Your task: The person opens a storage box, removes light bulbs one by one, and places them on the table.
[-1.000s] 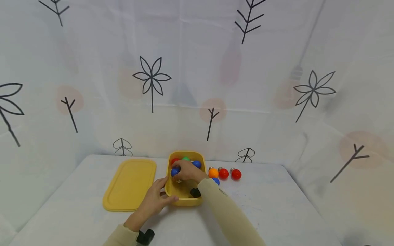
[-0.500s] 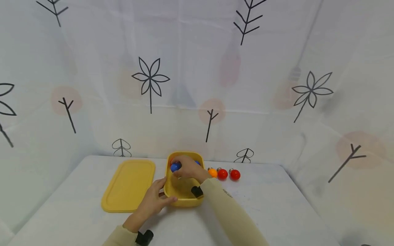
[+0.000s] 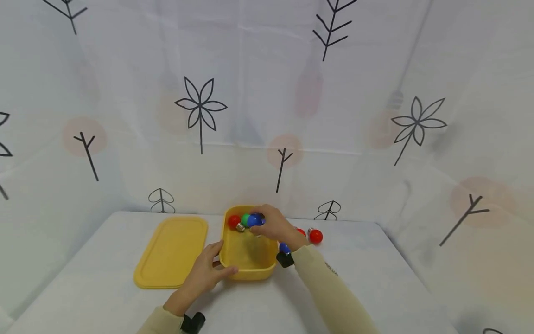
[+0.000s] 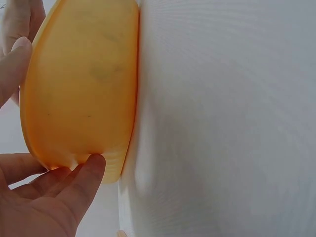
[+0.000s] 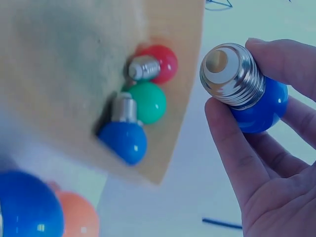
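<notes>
now the held blue bulb (image 5: 247, 89) is shifted rightward over the yellow box (image 3: 252, 275), pinched by the right hand (image 3: 277, 227); left of that hand, the red bulb (image 3: 234, 221) and green bulb (image 3: 245, 219) are better uncovered. the yellow box is gripped by the left hand (image 3: 204, 273). handling seems unfinished; whether other bulbs are touched cannot be told.

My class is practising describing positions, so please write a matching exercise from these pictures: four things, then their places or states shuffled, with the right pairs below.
1. Yellow lid
2. Green bulb
3. Orange bulb
4. Right grip

A. beside another bulb outside the tub
B. pinching a blue bulb
C. flat on the table
D. inside the tub

Pairs: 1-C, 2-D, 3-A, 4-B
</notes>
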`<state>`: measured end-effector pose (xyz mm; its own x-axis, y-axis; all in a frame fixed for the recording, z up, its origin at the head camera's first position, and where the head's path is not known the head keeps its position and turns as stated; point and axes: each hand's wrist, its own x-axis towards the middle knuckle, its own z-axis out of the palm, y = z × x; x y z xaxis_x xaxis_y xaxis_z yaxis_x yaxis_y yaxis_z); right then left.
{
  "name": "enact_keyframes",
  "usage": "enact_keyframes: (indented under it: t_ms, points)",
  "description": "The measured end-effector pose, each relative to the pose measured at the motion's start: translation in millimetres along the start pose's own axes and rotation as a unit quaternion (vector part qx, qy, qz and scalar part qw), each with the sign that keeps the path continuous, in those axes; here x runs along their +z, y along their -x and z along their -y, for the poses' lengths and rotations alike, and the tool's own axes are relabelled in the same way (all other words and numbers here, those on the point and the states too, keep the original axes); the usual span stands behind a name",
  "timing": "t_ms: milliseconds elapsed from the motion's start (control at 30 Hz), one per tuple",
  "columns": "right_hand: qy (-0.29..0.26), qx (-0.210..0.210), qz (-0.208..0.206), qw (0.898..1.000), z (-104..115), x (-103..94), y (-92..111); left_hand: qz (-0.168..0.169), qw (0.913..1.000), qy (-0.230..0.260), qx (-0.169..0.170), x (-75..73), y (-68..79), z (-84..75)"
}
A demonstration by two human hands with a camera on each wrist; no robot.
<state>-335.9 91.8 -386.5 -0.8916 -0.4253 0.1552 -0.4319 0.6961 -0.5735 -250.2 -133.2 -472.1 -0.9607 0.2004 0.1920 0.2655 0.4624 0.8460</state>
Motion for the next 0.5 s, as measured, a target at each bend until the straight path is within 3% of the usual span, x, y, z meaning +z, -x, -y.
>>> enact_keyframes:
  t_ms: [500]
  points:
    - [0.012,0.026,-0.065,0.997,-27,-16.9,36,-0.004,0.9999,0.010,-0.005,0.6,-0.2,1.1]
